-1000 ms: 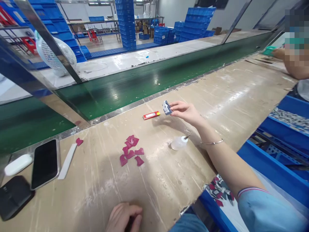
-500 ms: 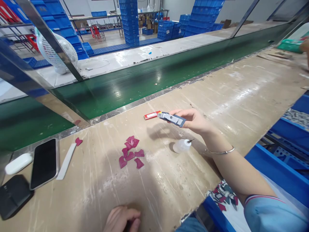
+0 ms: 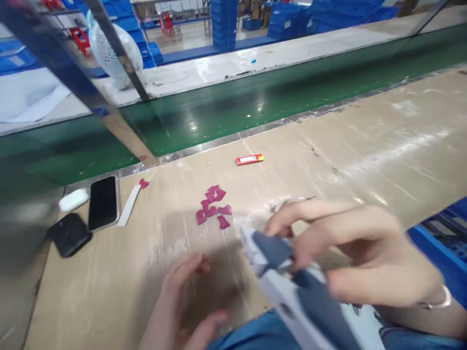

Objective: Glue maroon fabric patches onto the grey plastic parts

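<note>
Head cam | pinching grey-white part [image 3: 317,301] in R hand [image 3: 368,248], by fingertips, over near edge of tabletop [image 3: 105,277]; blurred, 1 or 2 pcs unclear | holding L hand [image 3: 165,304] wide, nothing seen in it | poss. risk: dropping part off edge if pinch slips

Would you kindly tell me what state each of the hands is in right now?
Left hand: open, fingers and thumb apart, nothing visible in it.
Right hand: closed on a blue-and-grey part, blurred.
</note>
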The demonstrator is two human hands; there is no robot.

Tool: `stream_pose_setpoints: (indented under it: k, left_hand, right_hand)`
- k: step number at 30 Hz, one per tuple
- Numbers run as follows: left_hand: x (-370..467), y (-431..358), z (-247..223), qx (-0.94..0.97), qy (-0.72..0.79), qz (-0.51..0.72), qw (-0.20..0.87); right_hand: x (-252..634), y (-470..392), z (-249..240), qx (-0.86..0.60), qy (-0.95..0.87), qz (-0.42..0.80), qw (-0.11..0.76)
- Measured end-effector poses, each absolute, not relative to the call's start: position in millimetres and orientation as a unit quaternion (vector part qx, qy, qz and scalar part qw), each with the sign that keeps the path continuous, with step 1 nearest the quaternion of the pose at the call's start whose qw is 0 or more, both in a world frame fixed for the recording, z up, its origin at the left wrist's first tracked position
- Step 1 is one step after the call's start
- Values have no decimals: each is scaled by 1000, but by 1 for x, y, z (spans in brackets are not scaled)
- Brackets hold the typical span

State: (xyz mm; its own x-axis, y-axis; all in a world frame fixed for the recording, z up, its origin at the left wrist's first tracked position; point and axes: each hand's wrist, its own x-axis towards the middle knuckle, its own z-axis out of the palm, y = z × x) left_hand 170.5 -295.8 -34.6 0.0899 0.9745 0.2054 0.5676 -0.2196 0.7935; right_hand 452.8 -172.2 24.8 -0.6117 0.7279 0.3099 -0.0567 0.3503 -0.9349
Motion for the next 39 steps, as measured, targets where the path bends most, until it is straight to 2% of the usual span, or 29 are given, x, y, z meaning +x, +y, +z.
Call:
stream_pose_setpoints:
  k: [3,6,9,13,18,23,32,39]
  left_hand:
    - [169,-270,-8,739,505,399,200]
    - [162,-242,-1,795,420,399,178]
    - [153,-228,-6,788,408,449,106]
    - [145,-228,-20,784,429,444,61]
    - [141,-231,-40,801,435,409,31]
    - [139,-234,-41,792,449,412,38]
    - [137,-233,-33,815,461,340,87]
    - [135,-230,-27,811,441,327,203]
  right_hand:
    - [421,-171,6,-193,-687,641,282]
    - [399,-161,-10,-195,-637,708,236]
    - [387,-158,-14,-235,-624,696,266]
    - [380,-163,-21,-296,-668,593,338]
    - [375,-168,-43,-315,-678,573,335]
    - [376,-168,-46,-334,-653,605,310]
    - [376,-163,-39,-328,-655,640,231]
    - [376,-160,-36,-313,-645,677,165]
